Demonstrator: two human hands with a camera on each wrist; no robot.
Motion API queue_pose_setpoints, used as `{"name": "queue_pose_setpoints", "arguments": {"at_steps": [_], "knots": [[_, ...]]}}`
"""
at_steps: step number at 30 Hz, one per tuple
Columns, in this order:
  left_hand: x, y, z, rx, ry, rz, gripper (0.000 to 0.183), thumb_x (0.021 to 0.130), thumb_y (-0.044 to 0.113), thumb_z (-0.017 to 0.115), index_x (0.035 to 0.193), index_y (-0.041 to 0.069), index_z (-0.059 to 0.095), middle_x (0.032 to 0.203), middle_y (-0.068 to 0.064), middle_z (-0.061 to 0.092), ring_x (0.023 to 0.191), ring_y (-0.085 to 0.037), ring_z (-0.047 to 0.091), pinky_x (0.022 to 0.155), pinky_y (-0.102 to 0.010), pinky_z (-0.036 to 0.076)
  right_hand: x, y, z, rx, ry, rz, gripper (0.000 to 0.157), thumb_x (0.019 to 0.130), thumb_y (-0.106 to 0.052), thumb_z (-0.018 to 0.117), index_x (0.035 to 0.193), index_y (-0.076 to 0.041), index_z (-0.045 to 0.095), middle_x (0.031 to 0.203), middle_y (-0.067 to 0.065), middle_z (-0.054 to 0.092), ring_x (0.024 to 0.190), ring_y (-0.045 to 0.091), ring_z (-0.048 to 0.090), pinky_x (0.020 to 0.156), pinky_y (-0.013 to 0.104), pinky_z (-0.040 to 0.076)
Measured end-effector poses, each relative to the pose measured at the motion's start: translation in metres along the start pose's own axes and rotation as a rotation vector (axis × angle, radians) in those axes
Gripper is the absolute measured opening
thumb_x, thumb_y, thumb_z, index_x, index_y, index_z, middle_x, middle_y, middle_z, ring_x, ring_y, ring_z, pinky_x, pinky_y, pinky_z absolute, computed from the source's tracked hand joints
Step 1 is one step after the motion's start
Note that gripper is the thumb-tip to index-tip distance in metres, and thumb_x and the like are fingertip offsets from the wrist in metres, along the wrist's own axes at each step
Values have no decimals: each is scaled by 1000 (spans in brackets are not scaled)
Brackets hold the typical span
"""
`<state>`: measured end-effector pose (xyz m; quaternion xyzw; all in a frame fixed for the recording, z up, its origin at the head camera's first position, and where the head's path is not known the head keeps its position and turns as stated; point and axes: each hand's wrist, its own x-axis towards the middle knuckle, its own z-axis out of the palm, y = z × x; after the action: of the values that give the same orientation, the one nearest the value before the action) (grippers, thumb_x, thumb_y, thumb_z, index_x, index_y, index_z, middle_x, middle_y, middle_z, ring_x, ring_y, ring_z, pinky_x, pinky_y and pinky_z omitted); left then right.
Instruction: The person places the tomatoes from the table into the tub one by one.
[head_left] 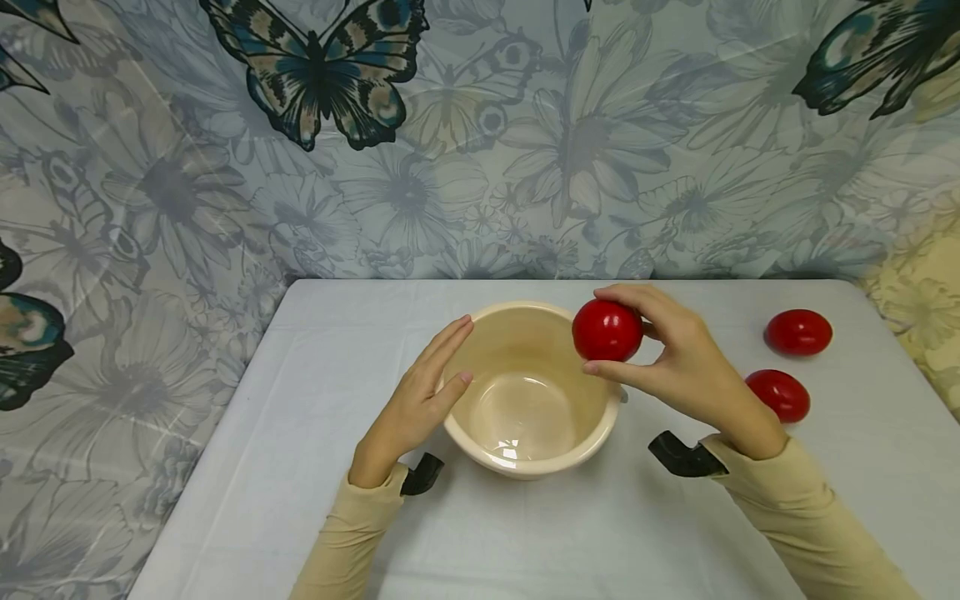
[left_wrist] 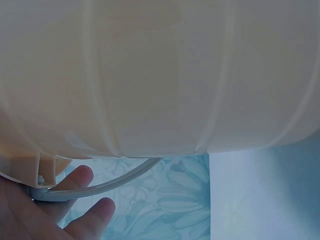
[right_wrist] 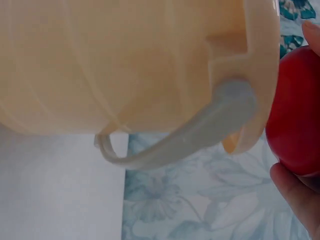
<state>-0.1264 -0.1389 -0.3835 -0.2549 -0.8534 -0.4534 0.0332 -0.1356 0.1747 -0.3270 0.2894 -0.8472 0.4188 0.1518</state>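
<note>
Head view, smooth rounded red object (head_left: 606, 333), glossy, right fingers (head_left: 639, 296) pinching it, left fingers (head_left: 442, 347) extended beside cream bucket (head_left: 525, 346)

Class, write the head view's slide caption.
Left hand beside a cream bucket, right hand holding a red object near the rim; two similar objects nearby.

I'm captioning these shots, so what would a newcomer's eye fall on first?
Probably the glossy red object, which the right hand pinches by the right rim of the cream bucket. Two more red objects lie at the right of the white table. Behind it, a big dark butterfly stands out, upper left on the floral backdrop.
</note>
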Motion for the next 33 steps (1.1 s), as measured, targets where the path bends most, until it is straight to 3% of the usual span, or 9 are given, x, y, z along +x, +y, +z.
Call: {"name": "queue_pose_setpoints", "arguments": {"at_steps": [13,26,33], "knots": [[1,-1,0,-8,0,4,58,101,16,52,156,13,32,164,1,28,152,-19,24,126,-45,21,3,-6,13,8,-45,-25,81,62,-4,94,134,-6,57,131,7,61,114,0,56,89,7,51],[2,-1,-1,-3,7,7,59,100,16,54,156,13,33,163,0,28,152,-20,24,125,-47,22,8,-11,31,52,-104,-55,75,65,-14,94,131,-9,59,129,8,62,118,16,58,94,10,50],[1,-1,-1,-11,9,1,60,100,18,54,156,14,33,163,1,29,152,-19,25,125,-47,22,8,-11,41,60,-141,-42,74,68,-20,93,133,-12,59,129,4,62,116,15,60,94,14,52]]}}
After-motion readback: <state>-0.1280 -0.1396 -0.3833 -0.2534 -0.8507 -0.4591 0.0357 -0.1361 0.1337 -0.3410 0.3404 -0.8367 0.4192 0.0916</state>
